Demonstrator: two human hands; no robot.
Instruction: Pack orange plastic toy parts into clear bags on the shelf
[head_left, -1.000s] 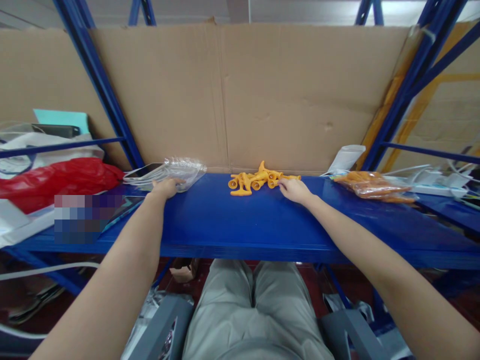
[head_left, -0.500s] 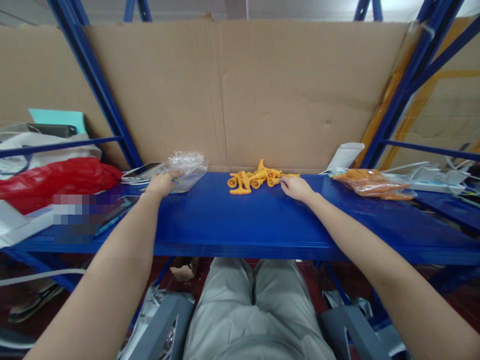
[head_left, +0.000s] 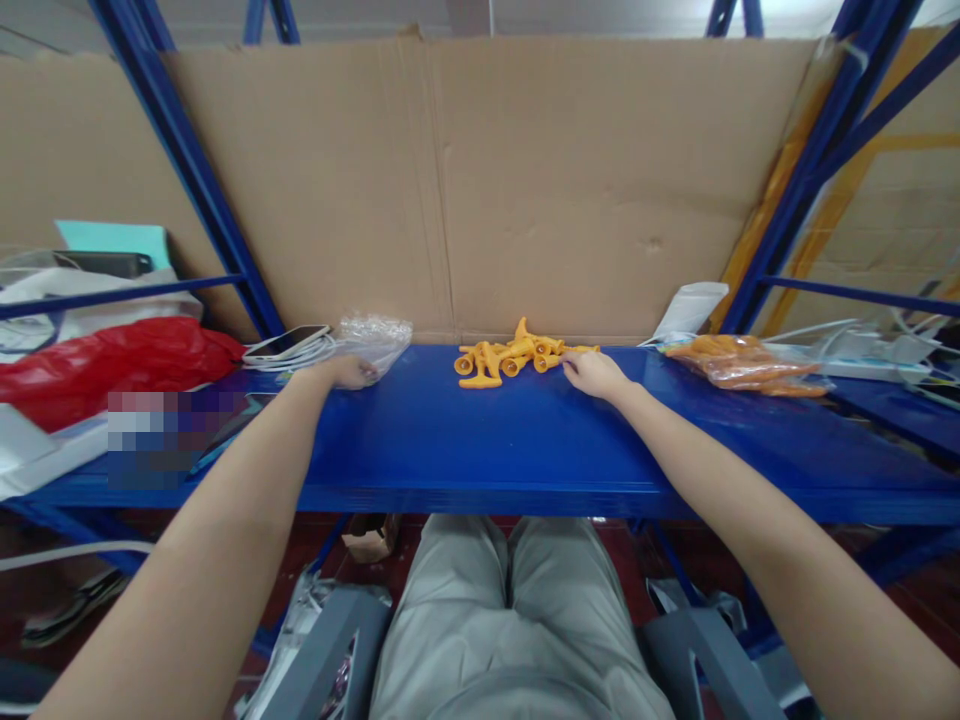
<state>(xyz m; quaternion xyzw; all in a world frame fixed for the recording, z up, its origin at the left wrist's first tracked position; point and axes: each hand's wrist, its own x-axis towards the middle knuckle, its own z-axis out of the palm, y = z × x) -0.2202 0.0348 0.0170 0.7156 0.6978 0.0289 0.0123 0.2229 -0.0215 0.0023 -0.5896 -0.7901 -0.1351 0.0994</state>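
Several yellow-orange plastic T-shaped handles [head_left: 517, 352] with hollow round ends lie in a loose pile on the blue tabletop [head_left: 480, 440]. At the pile's right end, my right hand [head_left: 595, 374] rests with its fingers curled in. One piece shows just behind that hand; whether the fingers hold anything is hidden. Further left, my left hand [head_left: 352, 372] has its fingers closed on the near part of a crumpled clear plastic bag [head_left: 382, 342]. The left fingertips are partly blurred against the film.
A phone [head_left: 296, 341] and coiled white cable lie beyond my left forearm. A red plastic bag [head_left: 135, 355] sits farther left. Orange pieces in a clear bag [head_left: 742, 362] lie at right. A cardboard panel [head_left: 562, 190] backs the table, between blue posts.
My left hand has shifted right and slightly down on the clear bag, its fingers closing and the bag's top sinking. My right hand and the yellow-orange pile look almost unchanged.
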